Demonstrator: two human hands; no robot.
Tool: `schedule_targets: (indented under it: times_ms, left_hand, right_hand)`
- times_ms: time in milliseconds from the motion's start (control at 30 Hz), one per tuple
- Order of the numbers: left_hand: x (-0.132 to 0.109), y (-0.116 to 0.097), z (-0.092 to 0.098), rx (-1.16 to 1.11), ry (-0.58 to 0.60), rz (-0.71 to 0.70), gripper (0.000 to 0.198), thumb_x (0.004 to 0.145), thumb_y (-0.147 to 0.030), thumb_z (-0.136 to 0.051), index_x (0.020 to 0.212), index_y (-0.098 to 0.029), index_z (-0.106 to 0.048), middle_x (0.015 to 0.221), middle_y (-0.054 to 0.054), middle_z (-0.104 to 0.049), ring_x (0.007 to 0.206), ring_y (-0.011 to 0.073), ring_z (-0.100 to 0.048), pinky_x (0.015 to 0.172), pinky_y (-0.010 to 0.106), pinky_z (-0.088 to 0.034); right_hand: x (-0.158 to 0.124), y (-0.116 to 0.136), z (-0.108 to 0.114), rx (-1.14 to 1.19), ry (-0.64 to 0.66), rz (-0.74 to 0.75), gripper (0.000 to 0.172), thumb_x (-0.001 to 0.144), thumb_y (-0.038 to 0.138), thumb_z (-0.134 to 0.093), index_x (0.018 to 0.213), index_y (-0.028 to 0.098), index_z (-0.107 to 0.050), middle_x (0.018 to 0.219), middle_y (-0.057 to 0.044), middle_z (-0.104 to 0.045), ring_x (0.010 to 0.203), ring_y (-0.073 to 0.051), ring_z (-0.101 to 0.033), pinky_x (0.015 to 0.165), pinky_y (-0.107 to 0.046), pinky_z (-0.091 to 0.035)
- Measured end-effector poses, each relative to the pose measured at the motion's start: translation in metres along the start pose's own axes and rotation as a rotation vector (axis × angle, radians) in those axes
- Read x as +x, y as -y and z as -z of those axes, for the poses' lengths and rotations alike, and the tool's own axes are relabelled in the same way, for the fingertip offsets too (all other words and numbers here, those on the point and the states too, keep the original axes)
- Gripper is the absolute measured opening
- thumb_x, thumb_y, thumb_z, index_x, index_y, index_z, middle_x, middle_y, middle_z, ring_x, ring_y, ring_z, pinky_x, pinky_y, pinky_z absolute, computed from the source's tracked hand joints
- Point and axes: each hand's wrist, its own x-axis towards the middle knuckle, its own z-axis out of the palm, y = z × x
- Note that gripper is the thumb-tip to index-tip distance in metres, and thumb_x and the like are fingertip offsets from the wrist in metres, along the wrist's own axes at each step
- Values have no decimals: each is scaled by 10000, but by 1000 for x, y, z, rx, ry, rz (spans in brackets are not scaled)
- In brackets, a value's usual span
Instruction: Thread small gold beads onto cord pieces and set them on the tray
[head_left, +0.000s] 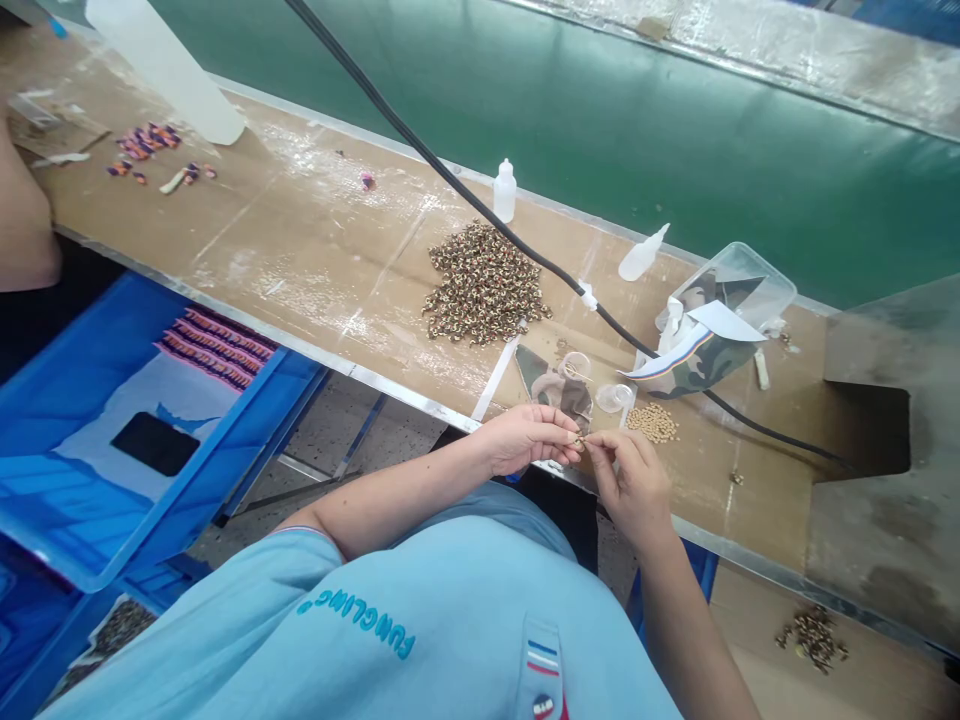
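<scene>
Beyond the grip runs a green belt (600,130), and a long wooden bench (315,240) with a metal edge stretches across the view just past the hands. Far left of the grip, below the bench edge, sits a blue crate (45,480) holding a sheet of striped strips (216,348). A black cable (517,240) crosses the bench beyond the grip. Up and right of it, a clear box (739,280) stands with a camouflage packet (694,365) against it, and a squeeze bottle (641,255) lies just beside them. A smaller dropper bottle (505,190) stands upright further out.

Straight beyond the grip lies a large heap of brown patterned pieces (484,285). Just right of the grip is a small heap of tan beads (651,422), and near it are 2 clear cups (613,397).

The person leans over the bench edge in a light blue shirt (420,620). The left hand (529,440) and right hand (630,488) meet over the edge, their fingertips closed from both sides on a tiny gold-coloured piece (577,438), too small to identify.
</scene>
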Motion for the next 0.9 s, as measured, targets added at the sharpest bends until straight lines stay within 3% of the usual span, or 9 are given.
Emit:
schedule_targets:
  times_ms: [267, 667, 900]
  left_hand:
    - [-1, 0, 0, 3, -9, -1, 192, 640, -76, -733, 740, -84, -568, 593, 33, -654, 542, 101, -640, 564, 183, -486]
    - [-1, 3, 0, 32, 0, -27, 256, 628, -118, -770, 753, -90, -549, 603, 27, -650, 550, 99, -636, 569, 191, -472]
    - [-3, 8, 0, 74, 19, -136, 363, 598, -253, -814, 816, -101, -567, 628, 15, -652, 572, 80, -616, 599, 190, -466]
  right_hand:
    - [1, 6, 2, 24, -62, -88, 41, 882, 181, -534, 868, 209, -561, 772, -14, -610, 670, -121, -552, 609, -264, -476]
    - [2, 6, -1, 49, 0, -92, 79, 896, 193, -509, 830, 207, -551, 747, -10, -604, 699, -132, -558, 637, -271, -458]
    - [1, 9, 1, 99, -55, -147, 49, 882, 214, -538, 843, 206, -565, 735, -3, -592, 638, -116, -530, 598, -259, -448]
